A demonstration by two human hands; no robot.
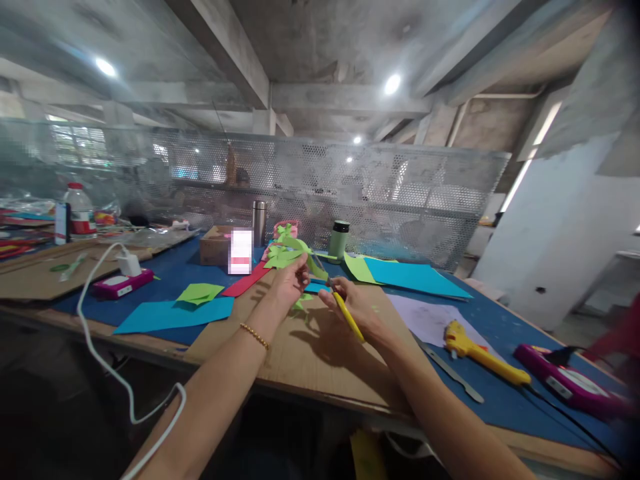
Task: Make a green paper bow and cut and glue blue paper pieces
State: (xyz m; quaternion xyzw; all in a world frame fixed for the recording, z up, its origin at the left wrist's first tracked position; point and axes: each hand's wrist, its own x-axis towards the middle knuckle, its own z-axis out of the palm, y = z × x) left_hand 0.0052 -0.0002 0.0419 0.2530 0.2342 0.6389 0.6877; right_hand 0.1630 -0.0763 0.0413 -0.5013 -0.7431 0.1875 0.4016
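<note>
Between the fingers of my left hand (295, 283) is a strip of light green paper (316, 268), raised above the brown board. My right hand (353, 303) is closed around yellow-handled scissors (349, 317), whose blades point away from me toward the strip. Whether the blades touch the paper I cannot tell. Behind my left hand sit curled light green paper pieces (283, 250). Small green scraps (301, 303) lie under my hands on the brown board (285, 350).
Right: blue sheets (417, 275), a lilac sheet (425, 317), a metal blade tool (453, 373), a yellow glue gun (483, 353) and a purple power strip (565, 383). Left: a blue sheet (173, 315) and a white cable (83, 320). Behind: a green bottle (339, 241) and a cardboard box (214, 247).
</note>
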